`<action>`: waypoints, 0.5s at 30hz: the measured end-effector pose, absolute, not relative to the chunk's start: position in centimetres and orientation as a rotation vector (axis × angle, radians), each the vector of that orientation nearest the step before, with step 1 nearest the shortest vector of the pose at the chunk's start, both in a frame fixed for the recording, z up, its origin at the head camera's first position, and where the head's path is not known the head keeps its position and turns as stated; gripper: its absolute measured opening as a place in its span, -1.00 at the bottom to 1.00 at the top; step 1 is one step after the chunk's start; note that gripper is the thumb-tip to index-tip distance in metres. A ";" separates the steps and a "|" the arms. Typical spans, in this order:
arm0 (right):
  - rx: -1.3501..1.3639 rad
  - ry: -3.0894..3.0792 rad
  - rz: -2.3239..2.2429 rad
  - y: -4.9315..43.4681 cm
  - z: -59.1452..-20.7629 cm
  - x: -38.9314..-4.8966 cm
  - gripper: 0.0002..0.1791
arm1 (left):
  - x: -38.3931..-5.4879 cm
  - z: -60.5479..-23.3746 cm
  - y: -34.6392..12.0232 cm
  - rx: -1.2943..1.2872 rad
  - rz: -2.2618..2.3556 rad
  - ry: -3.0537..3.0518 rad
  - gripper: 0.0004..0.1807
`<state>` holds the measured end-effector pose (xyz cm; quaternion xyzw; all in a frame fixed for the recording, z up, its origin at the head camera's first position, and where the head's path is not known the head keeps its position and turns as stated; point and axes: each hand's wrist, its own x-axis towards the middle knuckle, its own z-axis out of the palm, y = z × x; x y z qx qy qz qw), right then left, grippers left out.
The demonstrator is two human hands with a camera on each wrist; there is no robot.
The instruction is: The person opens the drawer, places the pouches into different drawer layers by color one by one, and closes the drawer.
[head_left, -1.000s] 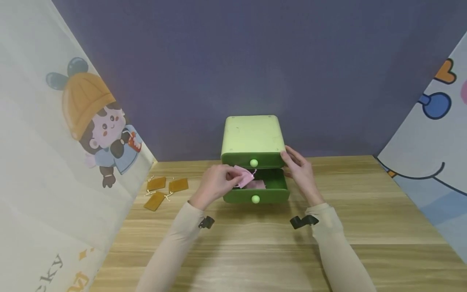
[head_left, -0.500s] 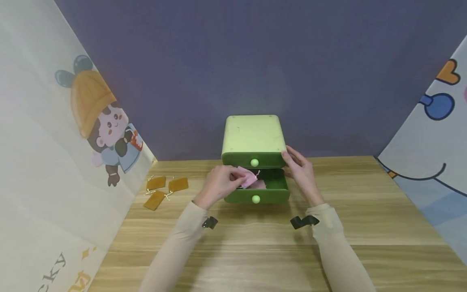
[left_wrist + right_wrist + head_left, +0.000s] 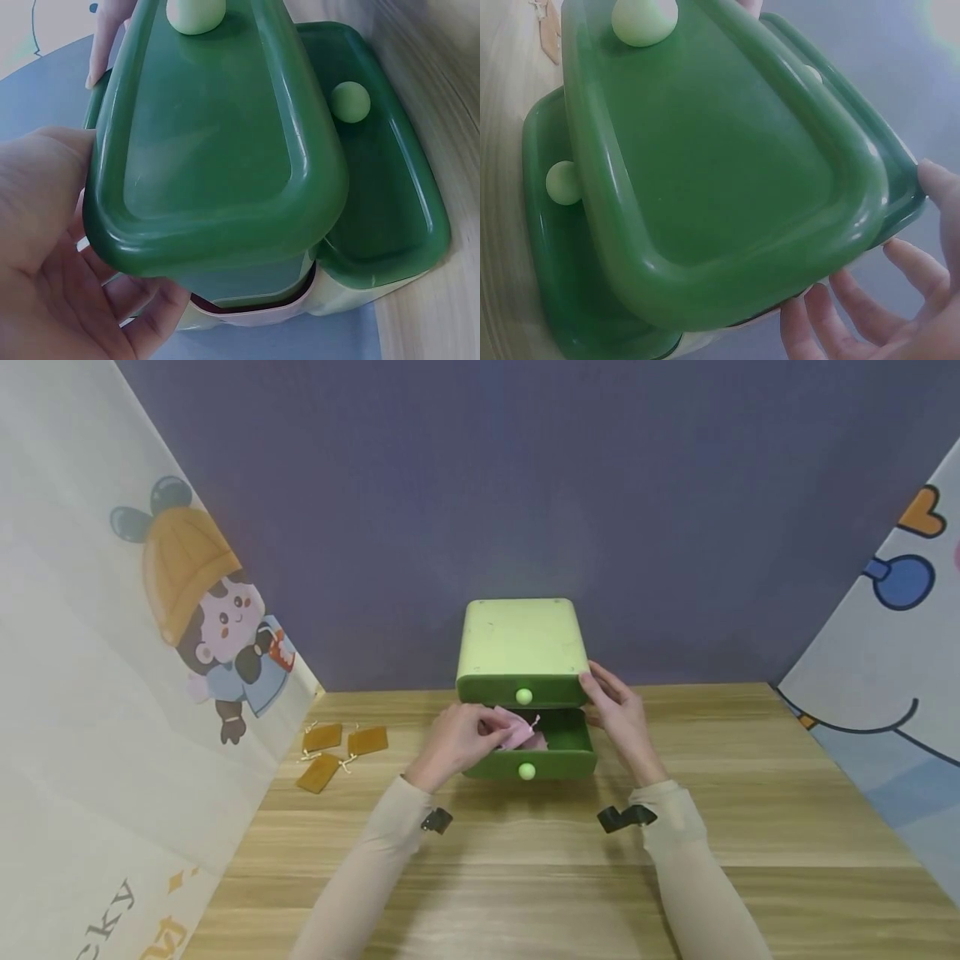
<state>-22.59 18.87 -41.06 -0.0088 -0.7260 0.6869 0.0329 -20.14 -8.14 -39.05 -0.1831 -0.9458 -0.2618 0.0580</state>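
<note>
A small light-green cabinet (image 3: 522, 635) with dark green drawers stands against the back wall. Its middle drawer (image 3: 558, 766) is pulled out, the front filling much of the left wrist view. Over that drawer my left hand (image 3: 453, 742) pinches a pink drawstring pouch (image 3: 513, 731), its cord end pointing right. More pink cloth (image 3: 537, 742) lies beneath it inside the drawer. My right hand (image 3: 618, 718) grips the cabinet's right side, thumb on the front corner by the top drawer (image 3: 480, 689). In the left wrist view the pouch is hidden behind the drawer front.
Three mustard-brown pouches with pale cords lie on the wooden table at the left: one at the back (image 3: 322, 737), one beside it (image 3: 367, 741), one in front (image 3: 318, 773). Below the open drawer is a bottom drawer (image 3: 394, 180), pushed in. Printed panels flank the table.
My left hand has shifted slightly right and lower over the drawer, bringing the pink pouch down closer to the cloth in it. The right hand keeps its hold on the cabinet.
</note>
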 end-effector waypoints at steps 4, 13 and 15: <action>-0.024 -2.234 2.111 18.9 -41.1 -22.5 -0.20 | -20.0 -39.1 -8.2 -0.558 -0.830 -2.867 -0.81; -0.021 -2.247 2.107 18.9 -41.0 -22.4 -0.19 | -20.1 -39.2 -8.3 -0.553 -0.889 -2.862 -0.80; -0.017 -2.248 2.108 19.0 -41.0 -22.4 -0.19 | -20.2 -39.2 -8.3 -0.555 -0.893 -2.853 -0.81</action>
